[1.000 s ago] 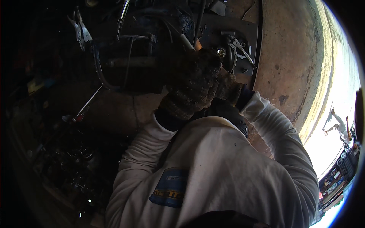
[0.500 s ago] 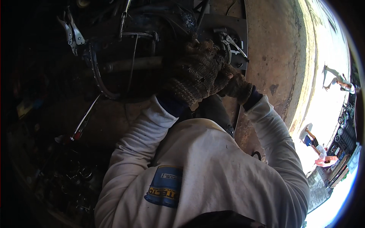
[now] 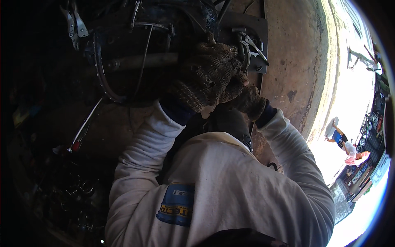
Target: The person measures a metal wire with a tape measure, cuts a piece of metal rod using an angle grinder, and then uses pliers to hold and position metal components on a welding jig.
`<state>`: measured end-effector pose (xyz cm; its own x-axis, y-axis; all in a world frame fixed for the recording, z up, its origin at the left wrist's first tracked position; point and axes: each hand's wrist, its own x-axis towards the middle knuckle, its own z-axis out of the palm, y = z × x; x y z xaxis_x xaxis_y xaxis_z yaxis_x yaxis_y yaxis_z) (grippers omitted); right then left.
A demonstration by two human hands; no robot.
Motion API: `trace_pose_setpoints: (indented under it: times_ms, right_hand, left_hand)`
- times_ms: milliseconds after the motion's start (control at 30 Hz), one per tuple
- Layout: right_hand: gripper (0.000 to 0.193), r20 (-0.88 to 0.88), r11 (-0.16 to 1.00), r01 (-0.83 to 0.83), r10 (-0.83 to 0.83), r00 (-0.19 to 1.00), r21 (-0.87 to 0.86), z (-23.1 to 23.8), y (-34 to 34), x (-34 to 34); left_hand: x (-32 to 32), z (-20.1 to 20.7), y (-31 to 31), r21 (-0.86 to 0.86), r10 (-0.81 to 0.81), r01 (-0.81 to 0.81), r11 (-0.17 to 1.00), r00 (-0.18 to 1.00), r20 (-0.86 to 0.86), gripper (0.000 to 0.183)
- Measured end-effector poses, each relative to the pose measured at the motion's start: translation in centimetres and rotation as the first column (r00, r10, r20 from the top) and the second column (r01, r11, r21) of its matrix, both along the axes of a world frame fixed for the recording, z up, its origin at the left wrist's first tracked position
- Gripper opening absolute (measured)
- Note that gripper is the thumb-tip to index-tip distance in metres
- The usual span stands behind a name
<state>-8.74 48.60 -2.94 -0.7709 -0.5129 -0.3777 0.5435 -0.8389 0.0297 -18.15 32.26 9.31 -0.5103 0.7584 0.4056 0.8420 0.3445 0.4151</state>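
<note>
Both my hands wear dirty knitted work gloves with dark cuffs. My left hand (image 3: 210, 76) is closed in front of me, its back toward me, beside a dark metal frame. A small pale tip shows just beyond its fingers, but what it grips is hidden. Just right of it and nearer to me, my right hand (image 3: 251, 102) is closed too, its fingers tucked against the left hand; whatever lies between them is out of sight. Past the hands, a pair of locking pliers (image 3: 256, 50) sits on a dark flat plate (image 3: 257, 26).
Another pair of locking pliers (image 3: 75, 26) hangs at the far left, near a curved metal bar (image 3: 98, 74). A thin rod with a red part (image 3: 75, 145) stands lower left, above dim cluttered metal pieces (image 3: 86, 187). Brown floor (image 3: 288, 82) stretches right; people are outside in bright light.
Both hands have moved slightly left and stay closed together, while the view has shifted a little. The people outside at the right have changed position.
</note>
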Motion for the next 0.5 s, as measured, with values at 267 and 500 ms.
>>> trace_pose_setpoints:
  times_ms: [267, 500]
  right_hand:
    - [0.044, -0.067, 0.984, 0.138, -0.131, 0.989, 0.113, 0.8, -3.6, 0.3]
    - [0.048, -0.201, 0.984, 0.177, -0.171, 0.965, 0.014, 1.0, -3.7, -0.3]
  left_hand:
    - [-0.3, -0.2, -0.8, -0.023, -0.055, 0.055, 0.998, 0.998, -0.011, 0.037]
    - [-0.5, -1.2, -0.6, 0.003, -0.092, 0.092, 0.996, 0.996, 0.009, 0.039]
